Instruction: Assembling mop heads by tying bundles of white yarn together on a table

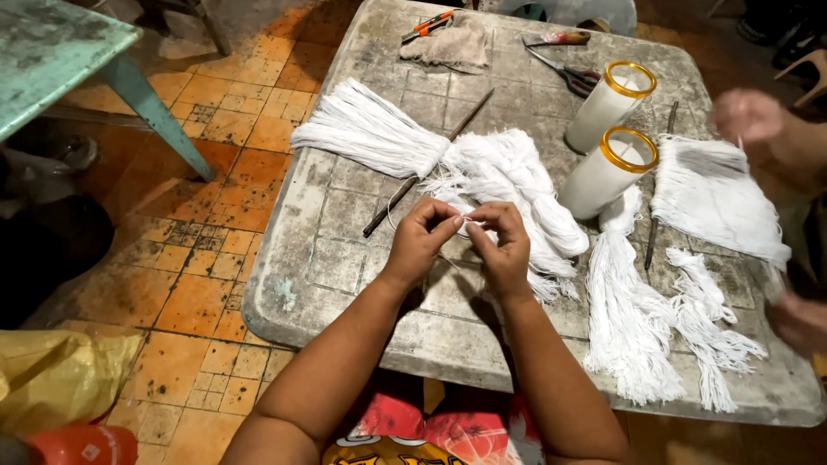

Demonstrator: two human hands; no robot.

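**Two hands pinch white string at mid-table**

At the centre of the frame the left hand [419, 237] and the right hand [502, 245] meet fingertip to fingertip, both closed in a fine pinch on a thin white string [465, 226] that trails from the twisted hank of white string [517, 185] just above them. The string looks light, limp and easily tangled or frayed; it seems best taken near its end between thumb and forefinger, as it is here.

A fanned bundle of cut strings [366, 129] lies to the upper left beside a long thin rod [426, 164]. To the right stand two white glass candles with gold rims [607, 168], with tasselled bundles [629, 336] below them. Scissors [564, 73] and a rag [448, 45] sit at the top.

Another person's hand [749, 116] works a string fringe [711, 194] at the right edge.

The table [345, 258] is worn, stained grey plastic; the floor [198, 284] has grimy orange tiles.
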